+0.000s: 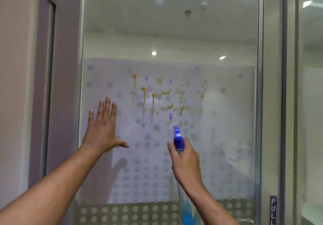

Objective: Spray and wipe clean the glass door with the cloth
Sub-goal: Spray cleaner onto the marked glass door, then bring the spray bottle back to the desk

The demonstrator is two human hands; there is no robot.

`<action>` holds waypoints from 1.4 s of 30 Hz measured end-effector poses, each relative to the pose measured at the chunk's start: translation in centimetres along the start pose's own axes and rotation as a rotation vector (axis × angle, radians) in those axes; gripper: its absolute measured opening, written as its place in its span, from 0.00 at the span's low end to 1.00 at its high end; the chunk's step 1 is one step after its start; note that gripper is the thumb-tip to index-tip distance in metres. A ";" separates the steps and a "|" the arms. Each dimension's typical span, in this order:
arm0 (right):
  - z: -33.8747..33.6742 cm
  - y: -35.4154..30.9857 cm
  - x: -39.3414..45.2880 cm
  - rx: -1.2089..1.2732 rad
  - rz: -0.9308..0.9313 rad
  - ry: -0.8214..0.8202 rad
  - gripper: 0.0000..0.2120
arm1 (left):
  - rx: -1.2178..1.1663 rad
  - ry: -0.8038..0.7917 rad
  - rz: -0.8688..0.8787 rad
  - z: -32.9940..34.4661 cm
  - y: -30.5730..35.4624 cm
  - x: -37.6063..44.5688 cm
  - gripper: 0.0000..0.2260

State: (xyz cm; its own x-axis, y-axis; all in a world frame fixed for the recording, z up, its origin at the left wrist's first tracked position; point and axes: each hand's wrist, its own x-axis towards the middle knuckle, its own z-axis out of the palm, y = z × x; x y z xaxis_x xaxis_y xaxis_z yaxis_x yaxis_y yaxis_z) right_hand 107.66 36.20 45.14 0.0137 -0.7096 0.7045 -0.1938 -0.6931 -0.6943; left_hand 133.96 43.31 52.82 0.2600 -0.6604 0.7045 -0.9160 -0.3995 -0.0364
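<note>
Currently spraying: right hand (pixel 186 160) grips the blue spray bottle (pixel 178 140), nozzle aimed at the yellow and purple smears (pixel 153 96) mid-pane on the glass door (pixel 227 37). Left hand (pixel 103 128) is spread flat by the glass, contact unclear. Best to cover every smear evenly before drips run further. Cloth isn't visible. PULL label (pixel 273 210) at right frame, clear of the work

The only writing I can read is "PULL", white capitals stacked downward on a small dark sign (pixel 273 210). It sits on the metal door frame (pixel 271 102), at the frame's lower right, just beside the edge of the glass door (pixel 174 32); its last letter is cut off.
</note>
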 end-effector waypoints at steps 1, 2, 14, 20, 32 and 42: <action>-0.8 0.7 0.2 0.038 0.038 0.031 0.13 | 0.000 0.004 0.003 0.2 0.0 0.1 0.77; -1.5 1.2 0.4 0.054 0.073 0.048 0.14 | 0.003 0.007 0.004 0.4 -0.1 0.2 0.77; -5.7 2.2 -2.0 0.192 0.059 -0.133 0.14 | 0.095 0.064 -0.008 0.6 1.0 -0.2 0.73; -11.2 3.0 -3.1 0.565 0.218 -0.279 0.13 | -0.164 0.351 0.432 1.0 11.0 -7.8 0.41; -32.1 9.5 -4.7 0.780 0.451 -0.432 0.20 | -1.628 -0.793 0.163 3.0 41.4 -25.6 0.40; -50.7 16.8 -9.4 0.738 0.551 -0.320 0.19 | -1.786 -1.186 0.199 2.4 60.9 -32.5 0.28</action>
State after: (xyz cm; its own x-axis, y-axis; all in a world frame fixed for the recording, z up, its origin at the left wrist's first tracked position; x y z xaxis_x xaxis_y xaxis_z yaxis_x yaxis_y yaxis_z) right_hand 54.55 37.62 34.30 0.3921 -0.8836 0.2558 0.4089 -0.0817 -0.9089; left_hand 70.42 38.93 26.00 -0.4809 -0.8718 0.0928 0.0010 0.1053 0.9944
